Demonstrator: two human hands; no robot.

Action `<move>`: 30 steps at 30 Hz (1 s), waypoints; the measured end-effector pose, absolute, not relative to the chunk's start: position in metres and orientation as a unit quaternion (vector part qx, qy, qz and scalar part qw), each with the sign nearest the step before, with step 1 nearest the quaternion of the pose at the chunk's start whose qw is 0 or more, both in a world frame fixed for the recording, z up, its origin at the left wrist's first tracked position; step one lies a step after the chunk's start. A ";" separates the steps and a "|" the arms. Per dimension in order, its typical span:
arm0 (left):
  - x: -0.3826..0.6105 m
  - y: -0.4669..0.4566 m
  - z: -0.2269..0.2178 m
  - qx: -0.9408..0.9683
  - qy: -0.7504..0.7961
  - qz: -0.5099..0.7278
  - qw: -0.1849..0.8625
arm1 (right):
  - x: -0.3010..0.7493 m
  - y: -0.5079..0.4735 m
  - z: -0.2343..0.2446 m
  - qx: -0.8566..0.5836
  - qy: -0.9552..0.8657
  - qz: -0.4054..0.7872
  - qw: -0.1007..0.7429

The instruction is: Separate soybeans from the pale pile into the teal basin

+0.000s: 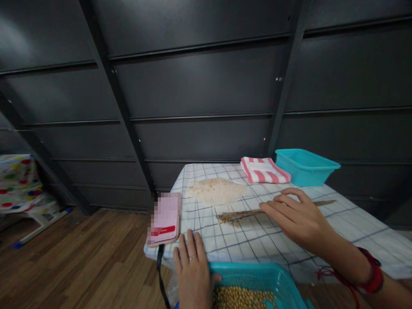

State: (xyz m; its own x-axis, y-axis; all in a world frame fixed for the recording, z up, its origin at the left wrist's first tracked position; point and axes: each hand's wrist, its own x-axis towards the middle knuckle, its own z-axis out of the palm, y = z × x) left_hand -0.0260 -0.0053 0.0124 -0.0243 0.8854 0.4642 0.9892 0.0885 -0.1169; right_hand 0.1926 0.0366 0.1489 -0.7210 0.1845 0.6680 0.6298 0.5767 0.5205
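A long thin brown strip (pixel 241 214), frayed at its left end, is pinched in my right hand (pixel 298 221) above the checked tablecloth. Several yellow beans (pixel 236 221) lie under that frayed end. My left hand (pixel 195 274) is at the left wall of a turquoise plastic basket (pixel 249 268), its thumb over the rim on the inner side and its fingers stretched forward along the table's front edge. Yellow beans (pixel 241 297), which look like soybeans, cover the basket's bottom. Behind the strip spreads a pile of white grains (pixel 219 192) with some beans mixed in.
A pink phone-like case (pixel 165 214) with a black strap lies at the table's left edge. At the back right are a folded pink-and-white striped towel (pixel 264 170) and a second turquoise basket (pixel 305 168). A dark panelled wall (pixel 199 86) rises behind the table.
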 end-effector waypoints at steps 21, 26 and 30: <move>-0.026 -0.002 0.005 -0.658 -0.713 -0.130 0.203 | 0.187 0.035 0.153 -0.249 -0.852 -0.375 0.267; -0.025 -0.002 0.008 -0.661 -0.709 -0.132 0.205 | 0.185 0.029 0.148 -0.262 -0.866 -0.342 0.253; -0.027 0.001 0.003 -0.659 -0.712 -0.138 0.200 | 0.184 0.021 0.145 -0.271 -0.879 -0.300 0.252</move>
